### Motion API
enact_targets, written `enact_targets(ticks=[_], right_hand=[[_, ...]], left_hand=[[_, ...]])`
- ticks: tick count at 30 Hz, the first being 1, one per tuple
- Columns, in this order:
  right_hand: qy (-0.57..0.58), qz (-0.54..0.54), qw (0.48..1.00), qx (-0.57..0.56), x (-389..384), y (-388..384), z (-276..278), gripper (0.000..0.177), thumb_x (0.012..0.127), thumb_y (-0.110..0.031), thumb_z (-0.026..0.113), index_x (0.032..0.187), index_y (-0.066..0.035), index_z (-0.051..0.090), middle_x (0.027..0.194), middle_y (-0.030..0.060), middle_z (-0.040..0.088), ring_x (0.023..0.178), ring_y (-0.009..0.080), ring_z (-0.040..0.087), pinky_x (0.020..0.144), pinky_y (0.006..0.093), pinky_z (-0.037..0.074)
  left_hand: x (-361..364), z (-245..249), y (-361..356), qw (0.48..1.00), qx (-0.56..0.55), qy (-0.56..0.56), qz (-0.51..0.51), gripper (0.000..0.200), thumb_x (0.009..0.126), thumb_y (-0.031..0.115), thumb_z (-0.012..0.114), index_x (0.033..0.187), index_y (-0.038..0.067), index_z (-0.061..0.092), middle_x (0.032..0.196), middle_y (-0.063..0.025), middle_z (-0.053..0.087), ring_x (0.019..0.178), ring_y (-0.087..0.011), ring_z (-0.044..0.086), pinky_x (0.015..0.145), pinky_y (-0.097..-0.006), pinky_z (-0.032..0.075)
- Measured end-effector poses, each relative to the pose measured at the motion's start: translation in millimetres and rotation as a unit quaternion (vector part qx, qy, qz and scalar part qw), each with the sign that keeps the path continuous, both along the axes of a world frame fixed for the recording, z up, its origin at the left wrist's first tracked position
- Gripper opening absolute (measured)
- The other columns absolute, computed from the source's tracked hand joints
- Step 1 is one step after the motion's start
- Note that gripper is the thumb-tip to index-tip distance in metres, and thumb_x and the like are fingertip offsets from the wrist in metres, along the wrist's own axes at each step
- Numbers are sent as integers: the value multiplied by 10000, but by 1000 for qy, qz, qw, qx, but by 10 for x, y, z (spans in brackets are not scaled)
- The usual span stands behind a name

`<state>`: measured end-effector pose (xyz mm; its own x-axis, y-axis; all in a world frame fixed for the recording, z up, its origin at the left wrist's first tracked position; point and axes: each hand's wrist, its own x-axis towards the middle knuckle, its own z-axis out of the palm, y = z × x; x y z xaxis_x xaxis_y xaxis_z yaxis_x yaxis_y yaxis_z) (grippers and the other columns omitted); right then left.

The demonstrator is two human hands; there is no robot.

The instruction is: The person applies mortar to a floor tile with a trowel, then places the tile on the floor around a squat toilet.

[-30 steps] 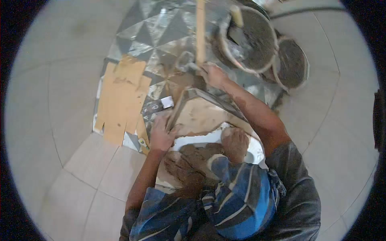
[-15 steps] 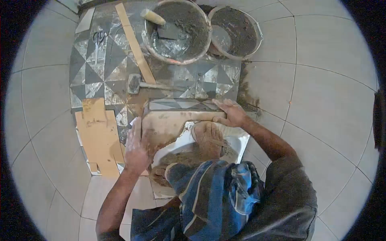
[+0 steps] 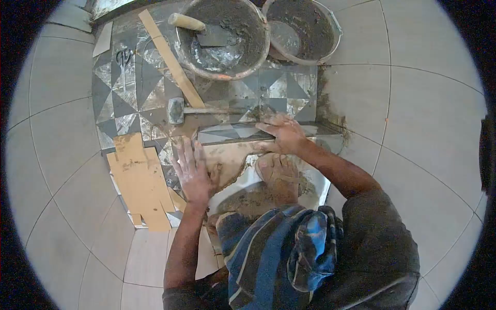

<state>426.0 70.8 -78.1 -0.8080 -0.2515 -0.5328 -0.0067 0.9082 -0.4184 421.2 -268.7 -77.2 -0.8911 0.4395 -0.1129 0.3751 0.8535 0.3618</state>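
My left hand [image 3: 192,173] lies with fingers spread at the left end of a dirty beige tile piece [image 3: 227,155]. Its fingers point up toward the patterned step. My right hand [image 3: 284,135] rests near the right end of the same piece, fingers apart, across the edge of a grey and white patterned strip [image 3: 227,133]. Below the piece's ragged lower edge is a white surface [image 3: 240,192] smeared with mortar, where a bare foot [image 3: 279,173] stands. Neither hand grasps anything that I can see.
A mallet [image 3: 176,110] lies on the patterned tiles, near a long wooden strip [image 3: 170,58] and scissors [image 3: 123,62]. Two mortar buckets [image 3: 227,76] [image 3: 330,54] stand at the top, a trowel [image 3: 188,21] in the left one. Cardboard [image 3: 139,181] lies at left.
My left hand has moved right, its fingers now more spread. My right hand has shifted slightly left onto the patterned strip. The whole view has shifted a little.
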Motion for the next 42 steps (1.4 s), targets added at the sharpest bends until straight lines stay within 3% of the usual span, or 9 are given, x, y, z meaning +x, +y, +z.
enact_targets(ticks=[5, 8, 13, 16, 20, 27, 33, 36, 42], right_hand=[[14, -31, 999, 12, 24, 9, 13, 816, 848, -702, 710, 1460, -170, 624, 1474, 127, 613, 1397, 364, 523, 1211, 485, 359], [-7, -5, 1000, 26, -12, 11, 45, 862, 816, -720, 728, 1459, -154, 626, 1472, 145, 609, 1391, 363, 526, 1204, 473, 371], [61, -24, 998, 5, 17, 21, 73, 878, 809, -722, 735, 1449, -131, 632, 1464, 173, 608, 1389, 370, 521, 1196, 480, 376], [2, -15, 1000, 18, -60, -34, 139, 872, 811, -718, 735, 1447, -129, 633, 1472, 154, 607, 1408, 366, 503, 1199, 476, 372], [28, -27, 999, 5, 5, -23, 94, 865, 815, -711, 736, 1445, -127, 636, 1484, 157, 598, 1421, 365, 491, 1202, 475, 367], [-38, 1, 999, -10, -111, -25, 128, 957, 818, -779, 683, 1572, -222, 491, 1597, 156, 487, 1491, 374, 417, 1241, 503, 316], [-31, -45, 999, -3, -138, -53, 150, 1041, 792, -729, 738, 1601, -144, 441, 1599, 206, 469, 1497, 403, 400, 1255, 506, 286], [-40, -33, 998, -43, -114, -29, 39, 1073, 792, -715, 747, 1610, -105, 413, 1616, 246, 430, 1511, 434, 370, 1260, 518, 269], [-41, -50, 997, -47, -107, 18, 75, 1113, 806, -736, 722, 1643, -108, 342, 1635, 280, 381, 1528, 444, 339, 1267, 518, 254]], left_hand=[[-32, 92, 68, 998, -44, -51, 3, 878, 927, 488, 691, 1618, 59, 361, 1724, -195, 229, 1601, -433, 153, 1248, -717, 94], [-33, 22, 13, 1000, -4, 6, -10, 924, 929, 509, 673, 1636, 38, 308, 1721, -190, 247, 1597, -454, 167, 1237, -726, 104], [-25, 46, 72, 1000, -21, -7, -7, 926, 923, 505, 676, 1633, 32, 314, 1731, -176, 228, 1603, -446, 150, 1238, -728, 98], [-34, 43, 3, 999, -42, -20, -6, 940, 914, 506, 686, 1634, 34, 310, 1736, -174, 213, 1607, -442, 135, 1234, -736, 102], [-15, -20, 34, 999, -32, -2, -10, 956, 902, 498, 702, 1640, 44, 297, 1742, -167, 194, 1611, -434, 116, 1233, -741, 96], [-13, 11, 7, 999, -21, -18, -15, 953, 894, 481, 706, 1641, 50, 300, 1738, -176, 209, 1609, -435, 126, 1231, -745, 86], [-34, 83, 40, 998, -66, -21, 1, 947, 888, 490, 701, 1640, 60, 320, 1735, -182, 216, 1607, -433, 139, 1238, -728, 93], [-24, 88, 32, 1000, -15, -22, 3, 881, 915, 516, 674, 1615, 64, 388, 1723, -150, 267, 1591, -419, 205, 1225, -739, 133], [-44, 86, 12, 1000, -21, -17, 3, 950, 882, 500, 702, 1626, 29, 345, 1727, -177, 253, 1599, -446, 171, 1246, -715, 79]])
